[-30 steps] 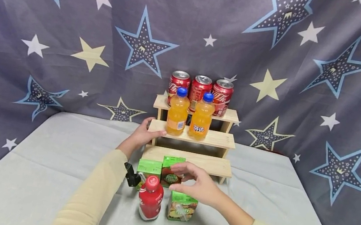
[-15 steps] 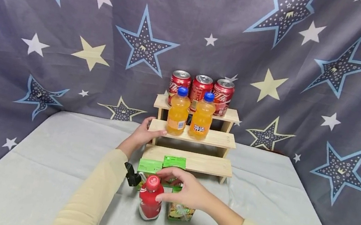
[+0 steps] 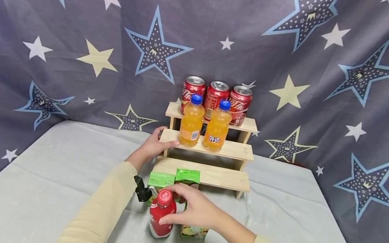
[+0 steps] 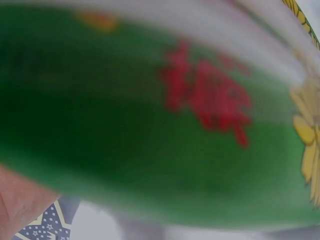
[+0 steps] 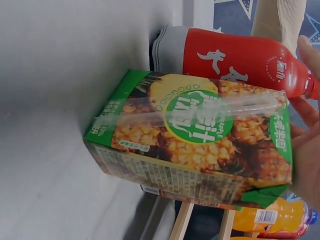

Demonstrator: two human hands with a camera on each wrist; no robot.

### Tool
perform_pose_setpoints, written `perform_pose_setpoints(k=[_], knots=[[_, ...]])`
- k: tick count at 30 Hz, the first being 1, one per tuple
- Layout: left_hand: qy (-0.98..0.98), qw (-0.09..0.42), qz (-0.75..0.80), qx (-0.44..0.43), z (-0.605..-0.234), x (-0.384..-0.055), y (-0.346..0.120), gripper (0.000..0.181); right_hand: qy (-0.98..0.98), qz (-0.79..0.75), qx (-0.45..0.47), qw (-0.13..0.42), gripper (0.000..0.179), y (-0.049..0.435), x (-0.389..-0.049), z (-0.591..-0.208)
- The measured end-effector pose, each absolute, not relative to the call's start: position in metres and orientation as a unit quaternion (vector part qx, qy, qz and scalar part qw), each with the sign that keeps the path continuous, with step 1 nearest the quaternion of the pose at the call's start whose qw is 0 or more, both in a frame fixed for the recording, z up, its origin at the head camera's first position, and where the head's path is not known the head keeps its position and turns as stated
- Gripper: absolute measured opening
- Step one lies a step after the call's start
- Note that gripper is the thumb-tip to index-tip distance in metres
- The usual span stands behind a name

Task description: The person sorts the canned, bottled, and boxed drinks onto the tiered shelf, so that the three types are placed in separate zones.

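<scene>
Red bottle (image 3: 158, 213): upright on the bench (image 3: 54, 184), inside the wide, curved grip of the right hand (image 3: 199, 211); I can't tell whether the fingers press it.
Just changed: that hand has swung toward eight o'clock, round the bottle, so the work seems centred there now.
Pineapple carton (image 5: 190, 120): three o'clock from the bottle.
Green-topped cartons (image 3: 161, 179): twelve and one.
Left hand (image 3: 155, 146): near twelve, farther off, still holding the wooden stand (image 3: 205, 173).
Stand's upper steps: orange bottles (image 3: 191, 123), red cans (image 3: 217, 95), towards one.
</scene>
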State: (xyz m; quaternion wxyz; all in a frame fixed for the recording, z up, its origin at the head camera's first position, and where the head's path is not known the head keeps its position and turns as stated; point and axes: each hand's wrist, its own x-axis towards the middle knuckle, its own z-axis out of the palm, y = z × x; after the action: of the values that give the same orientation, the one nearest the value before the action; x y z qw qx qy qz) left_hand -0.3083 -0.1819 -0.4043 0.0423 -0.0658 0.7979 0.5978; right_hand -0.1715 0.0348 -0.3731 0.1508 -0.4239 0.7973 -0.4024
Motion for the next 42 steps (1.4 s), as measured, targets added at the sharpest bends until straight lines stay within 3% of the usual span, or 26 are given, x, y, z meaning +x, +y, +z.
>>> perform_pose_setpoints(k=[8,14,25,42], knots=[[0.802,0.045,0.591,-0.071,-0.4045,-0.3084,-0.1821,0.093,0.829,-0.319,-0.442,0.126,0.062,0.0319,-0.1698,-0.3748],[0.798,0.045,0.598,-0.065,-0.4047,-0.3089,-0.182,0.092,0.835,-0.307,-0.433,0.143,0.066,0.0312,-0.1698,-0.3744],[0.796,0.047,0.6,-0.067,-0.4046,-0.3099,-0.1826,0.092,0.836,-0.317,-0.433,0.111,0.062,0.0326,-0.1674,-0.3769],[0.806,0.045,0.586,-0.063,-0.4022,-0.3075,-0.1822,0.092,0.796,-0.457,-0.362,0.164,0.061,0.0384,-0.1647,-0.3731]])
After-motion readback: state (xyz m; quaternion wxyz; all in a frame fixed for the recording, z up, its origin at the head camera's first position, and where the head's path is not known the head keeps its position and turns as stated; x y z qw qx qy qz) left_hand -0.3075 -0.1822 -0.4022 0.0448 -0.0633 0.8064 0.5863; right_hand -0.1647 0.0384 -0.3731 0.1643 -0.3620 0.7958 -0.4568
